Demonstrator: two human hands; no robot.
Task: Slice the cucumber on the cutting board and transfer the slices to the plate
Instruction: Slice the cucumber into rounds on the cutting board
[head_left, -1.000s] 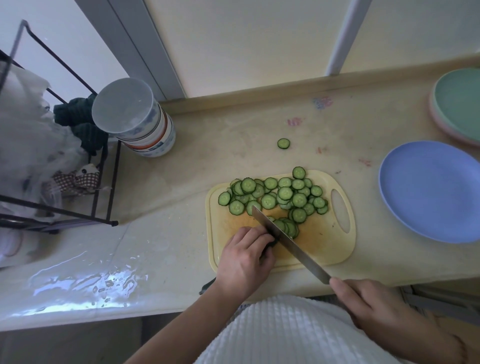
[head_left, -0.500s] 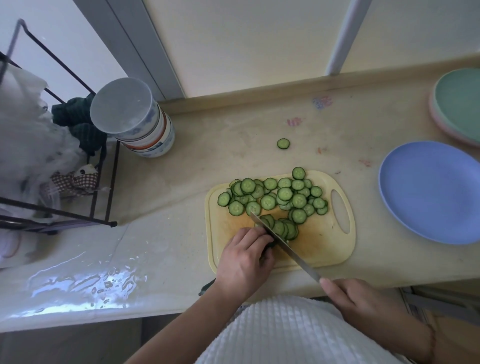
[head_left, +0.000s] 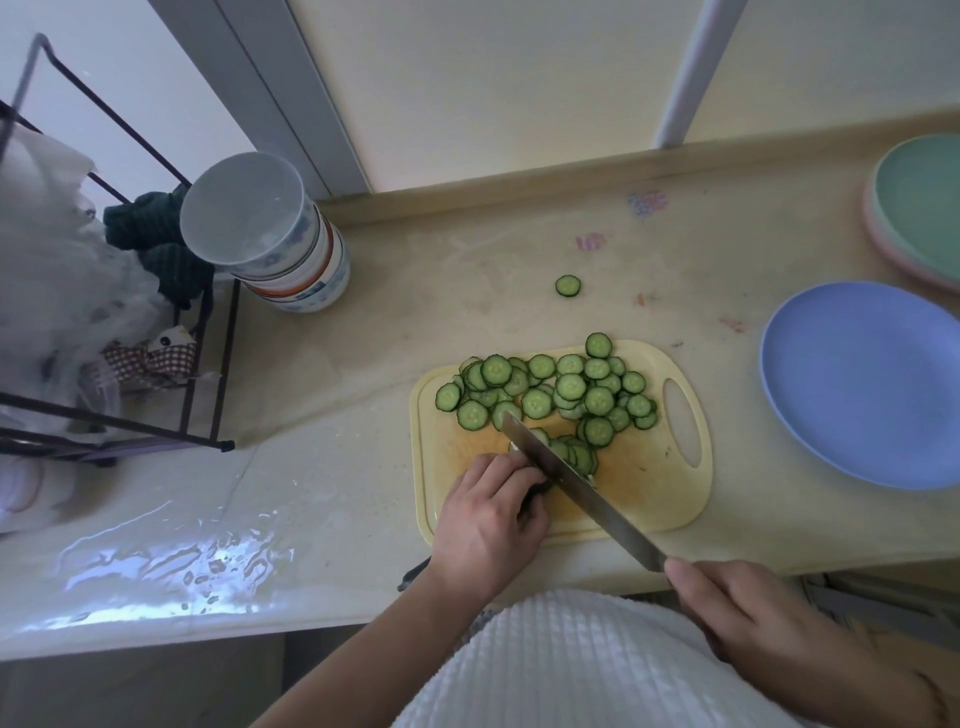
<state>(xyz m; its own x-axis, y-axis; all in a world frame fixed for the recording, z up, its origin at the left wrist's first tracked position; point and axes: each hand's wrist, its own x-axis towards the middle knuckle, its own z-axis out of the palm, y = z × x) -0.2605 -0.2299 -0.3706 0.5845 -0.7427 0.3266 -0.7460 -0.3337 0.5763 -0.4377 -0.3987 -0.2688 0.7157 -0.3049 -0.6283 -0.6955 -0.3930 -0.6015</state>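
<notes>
A yellow cutting board (head_left: 644, 483) lies on the counter with several green cucumber slices (head_left: 550, 389) piled along its far half. My left hand (head_left: 488, 525) presses down on the last cucumber stub (head_left: 540, 487), which is mostly hidden under my fingers. My right hand (head_left: 748, 623) grips the handle of a knife (head_left: 576, 478), whose blade slants across the board right beside my left fingertips, against a short row of fresh slices (head_left: 574, 454). An empty blue plate (head_left: 862, 384) sits to the right of the board.
One stray slice (head_left: 568, 286) lies on the counter behind the board. A stack of bowls (head_left: 270, 234) stands at the back left next to a black wire rack (head_left: 119, 431). A green plate (head_left: 919, 208) on a pink one is at the far right. The counter's front edge is close.
The knife blade has kept chopping, rising and coming down beside my left fingers. My right hand has shifted slightly. My left hand stays on the stub.
</notes>
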